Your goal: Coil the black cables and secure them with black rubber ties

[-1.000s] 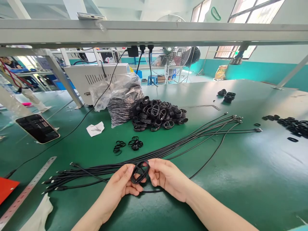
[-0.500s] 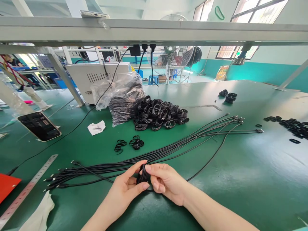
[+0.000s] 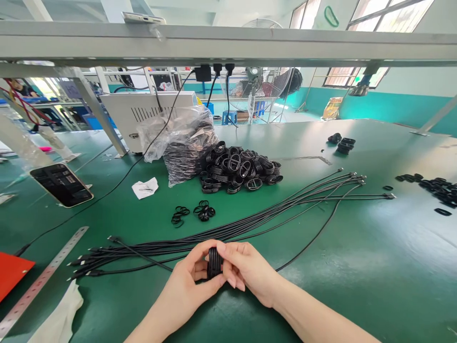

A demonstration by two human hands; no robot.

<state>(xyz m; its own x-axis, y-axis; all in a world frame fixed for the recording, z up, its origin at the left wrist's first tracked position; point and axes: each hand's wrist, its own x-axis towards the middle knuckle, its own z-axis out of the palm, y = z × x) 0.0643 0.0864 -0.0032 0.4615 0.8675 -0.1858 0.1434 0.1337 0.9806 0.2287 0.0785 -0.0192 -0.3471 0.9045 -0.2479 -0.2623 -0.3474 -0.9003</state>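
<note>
The left hand and right hand curl nearly closed, both pinching a black ribbed oval ring between them. Its long axis stands upright, edge-on to the view, just before black cables on the green bench mat.
</note>
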